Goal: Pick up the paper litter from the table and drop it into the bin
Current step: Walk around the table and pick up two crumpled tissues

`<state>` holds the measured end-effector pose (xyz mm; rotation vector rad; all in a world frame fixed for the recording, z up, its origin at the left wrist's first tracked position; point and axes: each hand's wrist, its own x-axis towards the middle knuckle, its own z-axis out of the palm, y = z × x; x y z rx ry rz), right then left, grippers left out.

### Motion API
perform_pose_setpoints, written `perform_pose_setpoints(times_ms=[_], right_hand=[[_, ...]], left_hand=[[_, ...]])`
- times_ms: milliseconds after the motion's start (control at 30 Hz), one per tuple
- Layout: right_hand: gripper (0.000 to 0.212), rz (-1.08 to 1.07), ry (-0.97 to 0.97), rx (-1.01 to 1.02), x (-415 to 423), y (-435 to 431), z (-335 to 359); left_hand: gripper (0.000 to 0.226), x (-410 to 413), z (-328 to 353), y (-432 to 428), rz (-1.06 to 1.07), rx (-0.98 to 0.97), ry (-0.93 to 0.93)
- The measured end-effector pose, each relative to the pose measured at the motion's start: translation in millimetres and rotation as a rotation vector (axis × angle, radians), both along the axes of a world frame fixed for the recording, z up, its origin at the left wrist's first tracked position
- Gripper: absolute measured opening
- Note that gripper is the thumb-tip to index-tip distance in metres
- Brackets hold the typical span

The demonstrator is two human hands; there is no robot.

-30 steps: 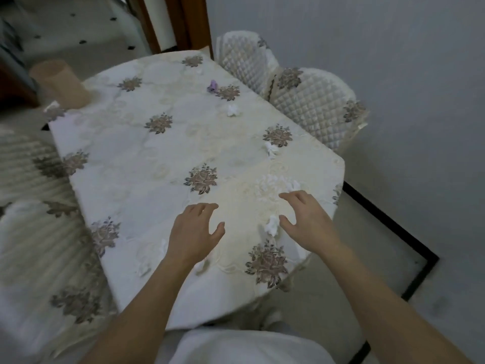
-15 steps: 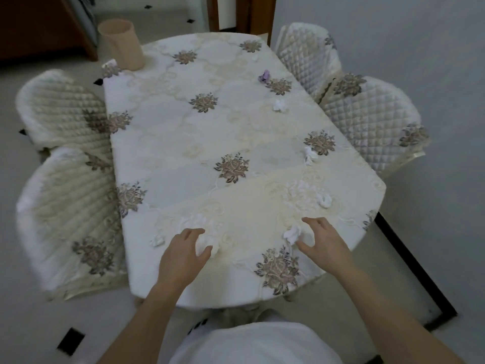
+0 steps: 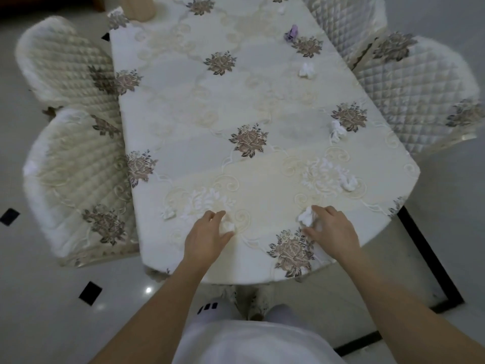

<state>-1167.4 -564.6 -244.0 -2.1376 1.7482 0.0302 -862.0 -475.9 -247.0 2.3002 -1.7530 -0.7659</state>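
My right hand (image 3: 332,229) pinches a white wad (image 3: 306,217) between thumb and fingers on the table (image 3: 262,101); my left hand (image 3: 206,236) closes around another wad (image 3: 227,227) near the front edge.

We have a single wide-angle head view, looking forward and steeply down from above the near end of the table (image 3: 262,101); the table runs from lower centre up to the top edge, its far end cut off; our own torso fills the bottom centre, close to the lens; the floor (image 3: 39,311) shows at lower left and right; the edges bow outward.
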Motion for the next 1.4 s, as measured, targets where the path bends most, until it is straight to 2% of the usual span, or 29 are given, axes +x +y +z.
perform_pose_setpoints(times_ms=[333, 533, 700, 1000, 1200, 1400], right_hand=[[0.038, -0.072, -0.050, -0.016, 8.0, -6.4, -5.9], [0.019, -0.120, -0.068, -0.040, 16.8, -5.4, -5.8], [0.018, -0.244, -0.252, -0.045, 26.3, -6.2, 10.0], [0.010, -0.277, -0.490, -0.282, 47.3, -28.6, 85.1], [0.009, -0.279, -0.560, -0.438, 55.2, -38.3, 129.3], [0.011, -0.254, -0.602, -0.487, 66.0, -38.6, 146.4]], left_hand=[[0.034, 1.3, -6.9, 4.9, 0.054, -0.013, 0.055], [0.031, 1.7, 3.0, 5.3, 0.185, -0.092, 0.085], [0.028, -0.8, 23.7, -6.0, 0.197, -0.192, 0.139], [0.021, -18.2, 92.5, -58.6, 0.191, -0.490, 0.248], [0.020, -26.1, 136.4, -87.6, 0.163, -0.647, 0.262], [0.019, -20.0, 156.1, -82.6, 0.187, -0.693, 0.259]])
